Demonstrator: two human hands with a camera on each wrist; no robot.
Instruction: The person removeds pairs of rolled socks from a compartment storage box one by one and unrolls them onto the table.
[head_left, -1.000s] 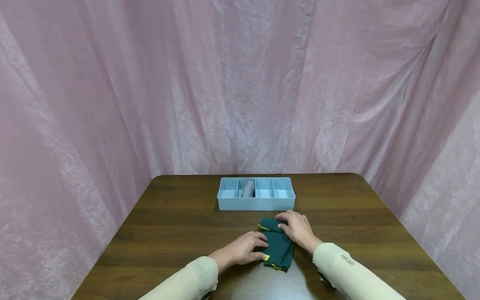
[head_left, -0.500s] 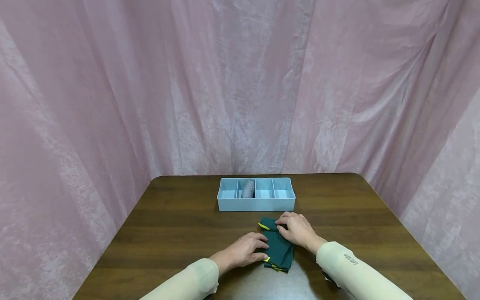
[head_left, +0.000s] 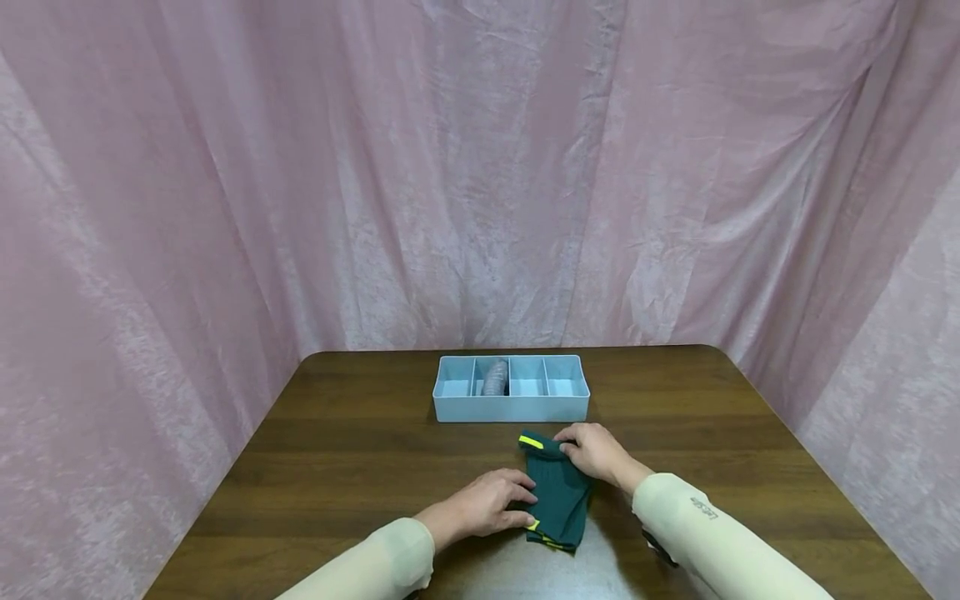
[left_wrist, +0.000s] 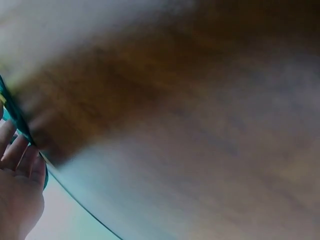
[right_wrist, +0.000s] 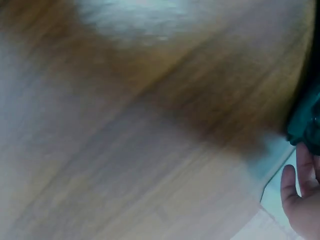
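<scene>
A dark green piece of folded cloth (head_left: pixel 557 496) with yellow trim lies on the table in the head view; its exact kind is unclear. My right hand (head_left: pixel 596 454) pinches the right end of its far fold, where a yellow strip faces up at the left corner. Along the cloth's left edge rests my left hand (head_left: pixel 491 502), fingers lightly bent and thumb apart near the lower yellow patch. Only a sliver of green cloth (left_wrist: pixel 17 117) shows by the left fingers in the left wrist view. Green cloth (right_wrist: pixel 306 122) also appears above the right fingertips in the right wrist view.
Behind the cloth stands a light blue box (head_left: pixel 512 408) divided into several compartments. A grey rolled item (head_left: pixel 496 378) sits in its second compartment from the left. The brown wooden table (head_left: pixel 360 450) ends at a pink curtain (head_left: pixel 480 183).
The cloth's far fold has been turned, so its yellow strip now lies at the far left corner and more of the green panel shows. The left hand has hardly moved.
</scene>
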